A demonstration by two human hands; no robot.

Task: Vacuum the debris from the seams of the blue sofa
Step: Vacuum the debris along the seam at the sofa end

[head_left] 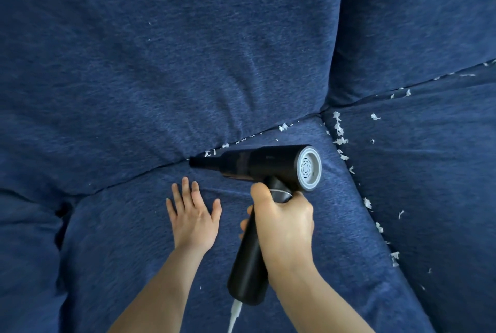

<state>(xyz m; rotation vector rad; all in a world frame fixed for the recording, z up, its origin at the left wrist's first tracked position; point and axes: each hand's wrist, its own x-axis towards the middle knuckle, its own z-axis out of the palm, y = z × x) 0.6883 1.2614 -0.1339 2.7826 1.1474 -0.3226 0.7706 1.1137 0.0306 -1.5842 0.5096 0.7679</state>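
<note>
Blue sofa [188, 50] mid-clean: right hand [284, 225] wrapped round handle of black vacuum [263, 166], nozzle tip in seam [150, 175] between back cushion and seat. Left hand [192, 212] flat, fingers spread, pressing seat at 7 o'clock from nozzle. White scraps [339, 128] line seams toward 3 o'clock, untouched. Next move, likely: draw nozzle along seam toward scraps.

Left hand [193, 216] flat; right hand [284, 222] gripping.
</note>
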